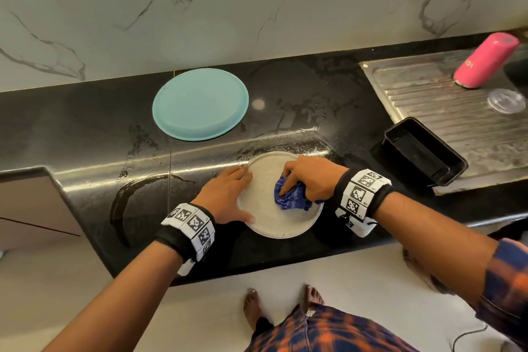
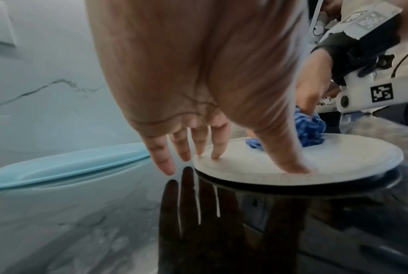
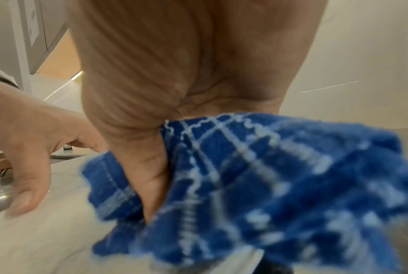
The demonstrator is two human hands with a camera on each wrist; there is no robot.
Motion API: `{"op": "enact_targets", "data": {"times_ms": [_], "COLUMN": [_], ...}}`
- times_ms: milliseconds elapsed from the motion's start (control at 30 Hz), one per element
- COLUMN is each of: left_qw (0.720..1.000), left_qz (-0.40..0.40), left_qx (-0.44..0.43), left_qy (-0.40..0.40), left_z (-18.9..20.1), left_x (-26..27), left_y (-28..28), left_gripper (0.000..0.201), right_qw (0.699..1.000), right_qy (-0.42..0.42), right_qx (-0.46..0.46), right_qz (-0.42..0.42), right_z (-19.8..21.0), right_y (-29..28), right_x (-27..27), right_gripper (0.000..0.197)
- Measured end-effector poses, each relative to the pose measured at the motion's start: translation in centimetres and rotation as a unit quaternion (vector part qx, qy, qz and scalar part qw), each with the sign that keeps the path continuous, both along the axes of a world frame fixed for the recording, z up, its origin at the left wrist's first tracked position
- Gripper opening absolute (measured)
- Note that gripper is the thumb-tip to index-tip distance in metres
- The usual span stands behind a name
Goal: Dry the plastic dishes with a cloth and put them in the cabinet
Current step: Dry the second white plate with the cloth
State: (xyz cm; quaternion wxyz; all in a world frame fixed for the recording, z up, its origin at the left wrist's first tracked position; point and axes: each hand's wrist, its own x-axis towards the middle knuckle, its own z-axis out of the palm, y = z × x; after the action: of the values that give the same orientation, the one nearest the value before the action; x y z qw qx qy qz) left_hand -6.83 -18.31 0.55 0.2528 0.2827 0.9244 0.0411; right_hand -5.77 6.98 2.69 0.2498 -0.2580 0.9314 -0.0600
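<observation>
Head view: right hand [image 1: 310, 180] clenched the bunched blue cloth [image 1: 291, 194] on the beige plate [image 1: 274, 226] at the wet surface's [image 1: 85, 134] front edge; wiping should reach the rim.
Left wrist view: left hand [image 2: 198, 92], fingers straight, pinned the plate; steady pressure advised.
Right wrist view: cloth gripped tight.

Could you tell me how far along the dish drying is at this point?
Nothing looks put away yet. In hand: the right hand rubs the blue cloth on the white plate, steadied by the left hand. Left: the teal plate, black container, then the cabinet.
</observation>
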Motion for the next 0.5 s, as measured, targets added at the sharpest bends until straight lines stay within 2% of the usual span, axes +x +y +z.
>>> {"op": "enact_targets", "data": {"times_ms": [167, 300, 400, 500], "left_qw": [0.999, 0.998, 0.999, 0.999], "left_qz": [-0.003, 0.005, 0.021, 0.04], "left_qx": [-0.029, -0.054, -0.047, -0.02], "left_qy": [-0.019, -0.013, -0.004, 0.002], "left_z": [0.3, 0.4, 0.2, -0.2], "left_x": [0.3, 0.4, 0.4, 0.6], "left_y": [1.0, 2.1, 2.3, 2.0], "left_gripper": [0.11, 0.109, 0.111, 0.116], "right_qw": [0.996, 0.99, 0.983, 0.989], "right_qy": [0.041, 0.072, 0.064, 0.055], "right_qx": [-0.001, 0.009, -0.007, -0.005], "right_qz": [-0.081, -0.124, -0.172, -0.14], "right_z": [-0.8, -0.9, -0.4, -0.7], "right_y": [-0.4, -2.0, -3.0, -3.3], "right_x": [-0.5, -1.9, -2.2, -0.4], "right_gripper": [0.042, 0.039, 0.037, 0.042]}}
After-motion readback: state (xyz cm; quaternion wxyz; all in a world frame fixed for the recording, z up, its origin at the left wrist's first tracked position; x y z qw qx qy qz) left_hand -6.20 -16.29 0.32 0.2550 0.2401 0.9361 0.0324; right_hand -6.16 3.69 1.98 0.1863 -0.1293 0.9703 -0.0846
